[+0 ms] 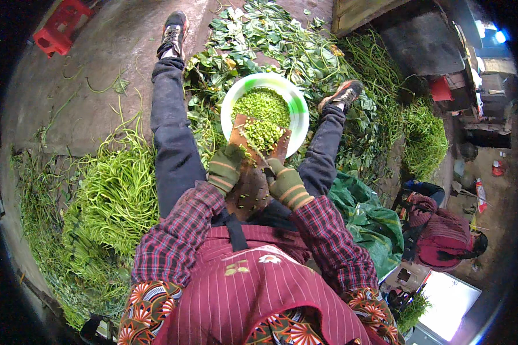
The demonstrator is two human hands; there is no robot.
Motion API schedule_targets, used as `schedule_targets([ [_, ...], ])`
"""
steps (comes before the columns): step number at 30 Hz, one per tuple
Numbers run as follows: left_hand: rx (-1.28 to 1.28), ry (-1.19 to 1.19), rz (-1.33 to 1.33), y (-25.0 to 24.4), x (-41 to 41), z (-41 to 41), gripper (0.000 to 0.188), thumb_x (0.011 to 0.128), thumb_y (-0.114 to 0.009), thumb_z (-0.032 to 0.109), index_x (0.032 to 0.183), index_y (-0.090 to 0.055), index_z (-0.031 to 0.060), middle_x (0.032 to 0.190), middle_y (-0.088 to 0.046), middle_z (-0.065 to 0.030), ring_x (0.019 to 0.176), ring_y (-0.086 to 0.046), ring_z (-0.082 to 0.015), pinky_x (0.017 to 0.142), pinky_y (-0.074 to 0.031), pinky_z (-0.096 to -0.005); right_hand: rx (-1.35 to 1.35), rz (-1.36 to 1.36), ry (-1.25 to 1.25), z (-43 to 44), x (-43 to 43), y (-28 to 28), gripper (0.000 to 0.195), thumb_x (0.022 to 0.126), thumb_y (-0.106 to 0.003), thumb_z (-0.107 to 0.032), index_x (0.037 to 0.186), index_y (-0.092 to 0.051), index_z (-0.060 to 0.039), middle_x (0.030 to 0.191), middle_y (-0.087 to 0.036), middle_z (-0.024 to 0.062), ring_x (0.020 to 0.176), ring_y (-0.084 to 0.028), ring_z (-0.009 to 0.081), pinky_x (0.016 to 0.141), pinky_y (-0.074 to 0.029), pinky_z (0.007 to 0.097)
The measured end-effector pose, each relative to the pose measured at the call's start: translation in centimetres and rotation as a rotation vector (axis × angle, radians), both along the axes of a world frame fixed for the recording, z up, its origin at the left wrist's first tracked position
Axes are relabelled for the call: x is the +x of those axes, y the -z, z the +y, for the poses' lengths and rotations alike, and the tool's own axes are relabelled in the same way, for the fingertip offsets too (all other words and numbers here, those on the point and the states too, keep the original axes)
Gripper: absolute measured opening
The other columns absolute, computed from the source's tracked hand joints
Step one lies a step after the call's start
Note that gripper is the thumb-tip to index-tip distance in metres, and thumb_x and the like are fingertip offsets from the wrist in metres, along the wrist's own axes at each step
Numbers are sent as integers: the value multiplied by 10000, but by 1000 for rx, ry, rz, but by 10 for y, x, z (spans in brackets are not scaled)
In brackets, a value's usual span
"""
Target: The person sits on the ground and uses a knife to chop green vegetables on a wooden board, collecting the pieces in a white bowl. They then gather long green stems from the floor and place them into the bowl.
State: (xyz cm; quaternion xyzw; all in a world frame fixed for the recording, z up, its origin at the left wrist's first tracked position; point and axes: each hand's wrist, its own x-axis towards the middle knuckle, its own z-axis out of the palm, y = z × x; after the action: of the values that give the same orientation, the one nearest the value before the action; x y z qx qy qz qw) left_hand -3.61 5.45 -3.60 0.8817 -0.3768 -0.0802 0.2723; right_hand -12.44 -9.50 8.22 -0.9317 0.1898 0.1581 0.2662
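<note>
My right hand [288, 183], in a striped green knit glove, grips a knife [254, 145] whose thin blade lies across a wooden board [246, 185]. My left hand [225, 169], in a matching glove, is at the board's left edge, with short ends of green stems [247, 154] showing at its fingertips; the rest of them is hidden. Beyond the blade, a heap of chopped green pieces [263, 133] covers the board's far end. That end overhangs a white and green basin [301, 113], which holds many more chopped bits [261, 102]. Small scraps dot the near part of the board.
A large pile of long green stems [116, 194] lies by my left leg. Cut leaves [267, 34] spread beyond the basin. Right of me are a green woven sack [362, 215] and a bent-over person [440, 233]. A red plastic stool [62, 28] stands far left.
</note>
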Motion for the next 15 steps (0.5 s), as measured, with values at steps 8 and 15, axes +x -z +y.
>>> schedule_targets([
  [8,-111,-18,-113,31,-10,3,370,837,-460,203,1174,-448,51,1189,-456,-160,1038,-464,-303,948,-341,-393,22,90,-84,3,-33,-6,269,759,-543,-214,994,-450,-122,701,-582,213,679,-574,394,574,-446,472],
  [15,-73,-114,-124,27,-7,-1,266,774,-511,231,999,-574,103,934,-563,-98,798,-558,-256,725,-463,-387,7,171,-73,10,-21,19,373,710,-574,-179,1047,-421,-134,725,-577,223,696,-566,402,589,-438,468],
])
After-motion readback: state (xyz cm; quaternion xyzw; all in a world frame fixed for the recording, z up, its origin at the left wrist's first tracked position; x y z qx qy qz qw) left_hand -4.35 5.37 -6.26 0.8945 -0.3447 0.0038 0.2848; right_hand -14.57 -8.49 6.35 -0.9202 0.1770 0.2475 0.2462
